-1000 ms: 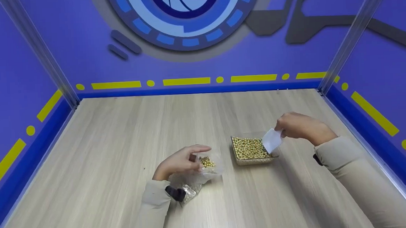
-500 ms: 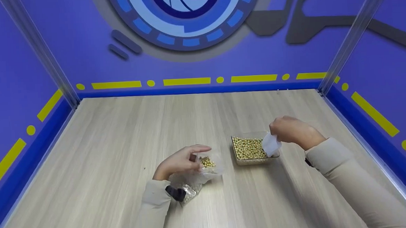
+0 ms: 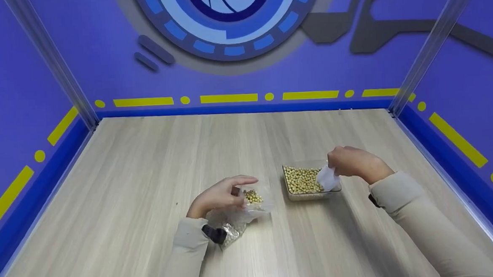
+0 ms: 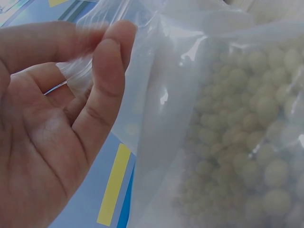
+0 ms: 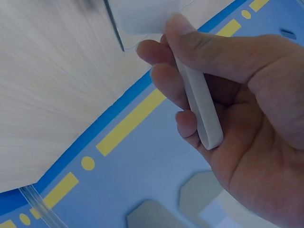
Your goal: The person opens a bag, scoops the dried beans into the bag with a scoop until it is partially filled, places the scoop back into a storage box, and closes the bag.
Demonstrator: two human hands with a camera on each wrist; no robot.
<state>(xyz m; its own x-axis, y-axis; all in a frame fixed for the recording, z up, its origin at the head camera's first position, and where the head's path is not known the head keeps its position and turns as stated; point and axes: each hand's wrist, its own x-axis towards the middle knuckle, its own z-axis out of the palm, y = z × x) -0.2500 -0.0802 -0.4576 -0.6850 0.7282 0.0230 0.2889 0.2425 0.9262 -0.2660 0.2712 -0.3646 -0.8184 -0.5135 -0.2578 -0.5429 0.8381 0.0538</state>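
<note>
A clear plastic zip bag of round, pale yellow-green beans or peas lies on the table in the head view. My left hand pinches the bag's upper edge between thumb and fingers, and several beans show through its mouth. Up close in the left wrist view, the bag looks well filled. To its right stands a clear rectangular container full of the same beans. My right hand grips a white scoop, its blade tip down among the beans at the container's right end. The scoop's handle lies across my curled fingers.
All of this rests on a light wood-grain table. Blue panels with yellow markings wall in its back and both sides. A hand's width or so of table separates bag and container.
My right hand has moved left and a little down, and the scoop's blade sits deeper in the beans. The left hand and bag stay in place; the head view has shifted slightly.
</note>
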